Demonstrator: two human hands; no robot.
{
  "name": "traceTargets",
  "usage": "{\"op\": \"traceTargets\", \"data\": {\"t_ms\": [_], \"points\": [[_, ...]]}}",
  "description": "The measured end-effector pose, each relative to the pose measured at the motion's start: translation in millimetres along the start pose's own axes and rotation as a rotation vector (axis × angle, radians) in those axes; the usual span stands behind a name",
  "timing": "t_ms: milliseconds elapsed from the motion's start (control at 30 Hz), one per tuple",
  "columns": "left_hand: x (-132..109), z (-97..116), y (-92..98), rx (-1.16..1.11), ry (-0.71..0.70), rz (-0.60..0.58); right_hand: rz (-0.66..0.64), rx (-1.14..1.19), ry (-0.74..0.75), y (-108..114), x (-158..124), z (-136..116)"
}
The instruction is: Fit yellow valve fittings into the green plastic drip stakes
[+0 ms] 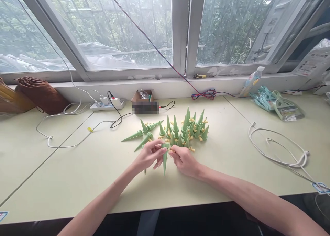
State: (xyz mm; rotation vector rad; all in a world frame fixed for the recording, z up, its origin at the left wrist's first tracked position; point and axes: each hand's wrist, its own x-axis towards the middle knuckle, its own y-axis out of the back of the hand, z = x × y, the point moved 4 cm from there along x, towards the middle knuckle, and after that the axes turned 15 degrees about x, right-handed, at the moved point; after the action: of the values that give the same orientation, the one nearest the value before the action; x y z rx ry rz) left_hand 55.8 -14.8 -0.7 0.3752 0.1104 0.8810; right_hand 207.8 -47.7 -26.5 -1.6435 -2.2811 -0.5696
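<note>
My left hand [149, 154] holds a green plastic watering spike [165, 164] by its wide collar, with the tip pointing down toward me. Close against the collar's right side, my right hand [183, 158] is closed in a pinch on a small yellow valve [171, 150], mostly covered by the fingers. Just beyond the hands stands a cluster of green spikes [184, 126], tips up, several with yellow valves [200, 138] at their bases. To the left, more spikes [132, 136] lie on their sides around one upright spike [144, 126].
A small cardboard box [142, 95] stands behind a blurred dark box [145, 108]. A power strip [107, 104] with cables lies back left, near a brown pouch [41, 95]. White cable [278, 131], bagged green parts [277, 103] and a bottle [252, 81] are on the right.
</note>
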Motion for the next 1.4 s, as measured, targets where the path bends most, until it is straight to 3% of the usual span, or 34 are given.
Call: {"op": "traceTargets", "data": {"t_ms": [167, 433, 667, 867, 1033, 1267, 1400], "points": [[-0.2, -8.4, -0.2, -0.176, 0.177, -0.076, -0.057, -0.192, 0.184, 1.6, 0.6, -8.2], [-0.7, -10.2, -2.4, -0.308, 0.312, -0.100, -0.104, -0.321, 0.230, 1.0, -1.9, -13.6], [0.9, -8.6, -4.5, -0.083, 0.082, -0.013, 0.001, -0.072, 0.010, 3.4, -2.8, -1.5], [-0.1, -3.9, -6.1, 0.175, -0.112, 0.134, -0.038, 0.485, -0.380, -1.6, -4.9, 7.3], [-0.9, -3.9, -6.4, 0.241, -0.140, 0.160, -0.042, 0.689, -0.454, -4.2, -3.0, 6.6], [1.3, -4.6, -6.2, 0.030, 0.013, 0.022, -0.059, 0.462, -0.382, -1.5, -5.3, 7.4], [0.0, -7.8, -5.6, -0.076, 0.146, -0.084, -0.085, 0.071, -0.113, 3.4, -2.7, 3.2]]}}
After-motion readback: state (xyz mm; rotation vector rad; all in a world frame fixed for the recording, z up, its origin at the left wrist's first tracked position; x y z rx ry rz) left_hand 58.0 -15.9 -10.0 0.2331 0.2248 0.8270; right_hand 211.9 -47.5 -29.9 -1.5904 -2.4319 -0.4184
